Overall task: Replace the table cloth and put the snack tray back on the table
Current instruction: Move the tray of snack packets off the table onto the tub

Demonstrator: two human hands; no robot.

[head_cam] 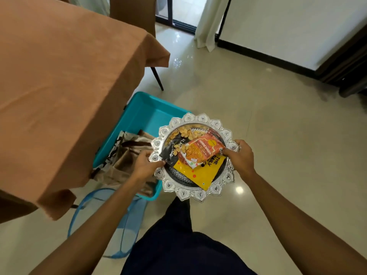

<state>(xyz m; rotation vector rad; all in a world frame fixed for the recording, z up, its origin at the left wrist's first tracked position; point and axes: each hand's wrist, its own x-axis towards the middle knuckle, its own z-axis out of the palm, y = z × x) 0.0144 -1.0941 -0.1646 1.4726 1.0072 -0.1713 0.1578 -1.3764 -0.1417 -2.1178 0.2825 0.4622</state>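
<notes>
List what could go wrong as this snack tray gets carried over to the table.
1. The packets lie loose: the yellow packet reaches the rim of the silver tray and the black packet overhangs it, so a tilt could spill them.
2. The left hand and right hand grip only the rim; it may slip.
3. The teal bin and mesh hamper sit near the feet, a possible tripping hazard.

a home dining room: clothed table (65, 92), curtain (210, 22), glossy tiled floor (268, 126).
</notes>
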